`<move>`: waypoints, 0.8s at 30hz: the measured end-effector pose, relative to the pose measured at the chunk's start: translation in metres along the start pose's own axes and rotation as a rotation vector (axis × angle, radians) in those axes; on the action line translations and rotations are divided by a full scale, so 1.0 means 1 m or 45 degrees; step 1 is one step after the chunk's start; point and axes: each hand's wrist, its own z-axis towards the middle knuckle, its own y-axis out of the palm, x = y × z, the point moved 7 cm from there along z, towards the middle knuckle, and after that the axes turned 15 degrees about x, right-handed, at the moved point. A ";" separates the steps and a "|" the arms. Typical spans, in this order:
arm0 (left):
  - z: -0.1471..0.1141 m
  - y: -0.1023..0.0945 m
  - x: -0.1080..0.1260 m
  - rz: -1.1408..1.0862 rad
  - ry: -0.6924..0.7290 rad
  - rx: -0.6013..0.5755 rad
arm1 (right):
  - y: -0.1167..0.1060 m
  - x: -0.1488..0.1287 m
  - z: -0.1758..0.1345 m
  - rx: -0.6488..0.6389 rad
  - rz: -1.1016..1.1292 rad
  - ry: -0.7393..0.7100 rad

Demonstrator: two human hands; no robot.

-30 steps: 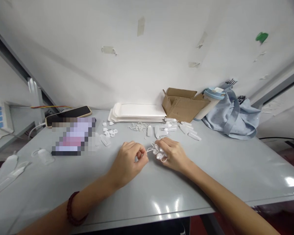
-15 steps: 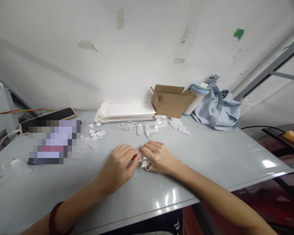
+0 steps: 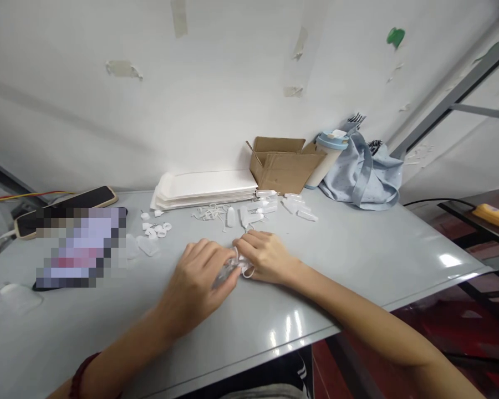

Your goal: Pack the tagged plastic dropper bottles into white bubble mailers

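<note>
My left hand [image 3: 199, 277] and my right hand [image 3: 268, 256] meet low over the middle of the table. Between the left thumb and fingers sits a small clear plastic piece [image 3: 223, 272], mostly covered. The right fingers curl over a cluster of small white plastic parts [image 3: 242, 265], one with a thin ring-shaped loop [image 3: 248, 272]. Where the two hands join, fingers hide how the pieces touch. Just beyond lie small translucent bottles [image 3: 244, 216] and a tangle of thin white strips [image 3: 211, 212]. Several white caps [image 3: 158, 230] are scattered further left.
A stack of white flat cartons [image 3: 208, 185] lies against the wall, beside an open cardboard box [image 3: 289, 172], a tumbler [image 3: 326, 158] and a blue cloth bag [image 3: 361, 177]. Two phones lie left, a dark one [image 3: 87, 198] and a pixelated one [image 3: 83, 238]. The table's front edge [image 3: 258, 353] is near me.
The view has shifted slightly. My left thumb and fingers have parted a little, and a clear plastic piece now shows between them. My right hand stays around the white parts.
</note>
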 end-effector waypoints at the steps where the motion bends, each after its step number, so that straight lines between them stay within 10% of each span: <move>1: -0.001 0.002 0.003 0.022 0.033 -0.024 | 0.001 -0.005 0.000 -0.004 0.005 -0.018; 10: 0.003 -0.008 0.007 0.016 0.055 0.044 | 0.006 0.026 -0.004 -0.207 -0.126 0.116; 24: 0.002 0.000 0.013 0.089 0.170 -0.025 | 0.010 -0.011 0.000 -0.208 -0.027 -0.046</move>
